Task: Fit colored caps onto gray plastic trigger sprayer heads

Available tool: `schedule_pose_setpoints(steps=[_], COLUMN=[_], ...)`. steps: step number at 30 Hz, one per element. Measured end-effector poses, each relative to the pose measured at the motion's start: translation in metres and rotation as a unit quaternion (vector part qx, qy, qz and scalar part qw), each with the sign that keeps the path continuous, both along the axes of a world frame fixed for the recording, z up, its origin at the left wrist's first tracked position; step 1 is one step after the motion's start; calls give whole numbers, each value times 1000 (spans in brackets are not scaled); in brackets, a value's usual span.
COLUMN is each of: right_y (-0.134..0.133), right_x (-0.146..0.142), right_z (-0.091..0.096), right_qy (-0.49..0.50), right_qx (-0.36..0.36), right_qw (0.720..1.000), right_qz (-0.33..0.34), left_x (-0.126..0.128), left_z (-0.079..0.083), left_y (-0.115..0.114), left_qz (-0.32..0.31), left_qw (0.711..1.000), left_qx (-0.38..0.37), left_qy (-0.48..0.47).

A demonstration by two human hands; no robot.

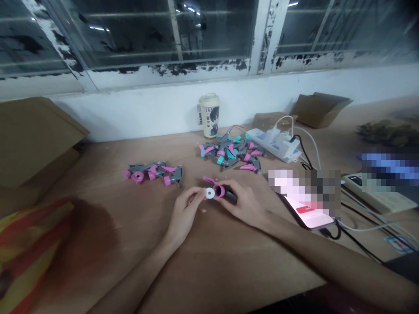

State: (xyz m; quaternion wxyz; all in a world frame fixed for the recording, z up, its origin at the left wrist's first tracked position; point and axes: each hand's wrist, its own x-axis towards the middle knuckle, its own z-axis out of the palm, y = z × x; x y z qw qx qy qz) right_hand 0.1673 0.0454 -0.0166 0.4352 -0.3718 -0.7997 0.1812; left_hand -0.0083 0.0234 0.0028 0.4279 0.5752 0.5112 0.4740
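Note:
My right hand is closed around a pink and grey spray-trigger head, held just above the wooden table. My left hand pinches a small white ring-shaped washer against the pink collar of that trigger head. Both hands meet near the middle of the table. A short row of pink and grey trigger heads lies to the left of my hands. A larger heap of pink, teal and grey trigger heads lies behind them.
A printed paper cup stands by the wall. A white power strip with plugged chargers and cables sits at the right, beside a phone. Cardboard boxes stand at left and back right. A colourful cloth lies near left.

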Motion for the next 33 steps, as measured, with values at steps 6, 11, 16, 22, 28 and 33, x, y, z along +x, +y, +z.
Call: schedule_pose_setpoints(steps=[6,11,16,22,28,33], right_y=[-7,-9,-8,-5,-1,2], right_x=[-4,-4,-5,-4,-2,-2], right_z=[-1,0,1,-1,-3,-6], right_qy=[37,13,23,10,-21,-34], right_qx=[-22,-33,-34,-11,33,78], right_qw=[999,999,999,999,999,996], right_qz=[19,23,30,37,36,42], left_x=[2,0,2,3,3,4], left_z=[-2,-7,-2,-1,-3,-3], left_y=[-6,-7,-8,-8,-8,-10], left_qz=[-10,37,75,34,28,45], left_qw=[998,977,948,944,942,926], left_qx=[58,144,225,221,213,222], left_qy=[39,150,211,243,257,302])
